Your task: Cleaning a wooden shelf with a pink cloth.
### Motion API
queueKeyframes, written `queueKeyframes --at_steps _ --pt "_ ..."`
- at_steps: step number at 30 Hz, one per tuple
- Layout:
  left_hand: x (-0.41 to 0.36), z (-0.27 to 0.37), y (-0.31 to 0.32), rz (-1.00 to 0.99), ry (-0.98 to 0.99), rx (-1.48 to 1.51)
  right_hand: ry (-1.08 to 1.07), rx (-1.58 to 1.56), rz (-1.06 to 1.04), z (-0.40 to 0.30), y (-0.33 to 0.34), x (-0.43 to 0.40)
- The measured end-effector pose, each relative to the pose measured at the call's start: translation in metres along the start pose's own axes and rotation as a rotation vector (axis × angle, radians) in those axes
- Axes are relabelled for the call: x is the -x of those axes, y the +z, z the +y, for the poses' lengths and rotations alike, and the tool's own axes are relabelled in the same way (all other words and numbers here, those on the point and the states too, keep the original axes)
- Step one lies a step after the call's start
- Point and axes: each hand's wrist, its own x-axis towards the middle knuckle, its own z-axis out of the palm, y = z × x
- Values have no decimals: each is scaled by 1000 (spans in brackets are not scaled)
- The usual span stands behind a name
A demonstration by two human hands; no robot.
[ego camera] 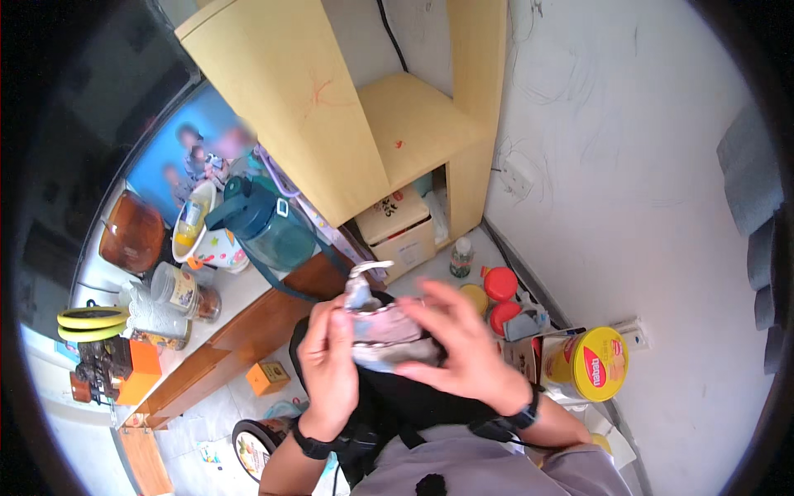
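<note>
My left hand (327, 363) grips the left side of a small pink and silver-grey pouch or packet (386, 328), thumb on top. A pale strip sticks up from its far left corner. My right hand (465, 350) is blurred and spans the right side of it, fingertips at the far edge and thumb at the near edge. The blur hides what the pouch is made of. Beneath both hands lies something black (397, 397), largely covered.
A ledge (232, 297) on the left bears a teal water jug (279, 229), jars (177, 288) and yellow-handled scissors (93, 323). Ahead stands a wooden shelf unit (422, 124). On the right are red lids (500, 284), a small bottle (461, 257) and a yellow-lidded tub (598, 364), near the wall (620, 186).
</note>
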Motion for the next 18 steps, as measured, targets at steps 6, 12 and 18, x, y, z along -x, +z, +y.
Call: queueKeyframes --at_steps 6,12,18 --pt "-33 -10 18 -113 -26 -126 393 -98 244 103 34 -37" --pt "-72 6 -17 3 108 -372 170 667 449 158 -50 -200" --pt "-136 39 0 248 462 -573 -16 876 -4 275 -53 -259"
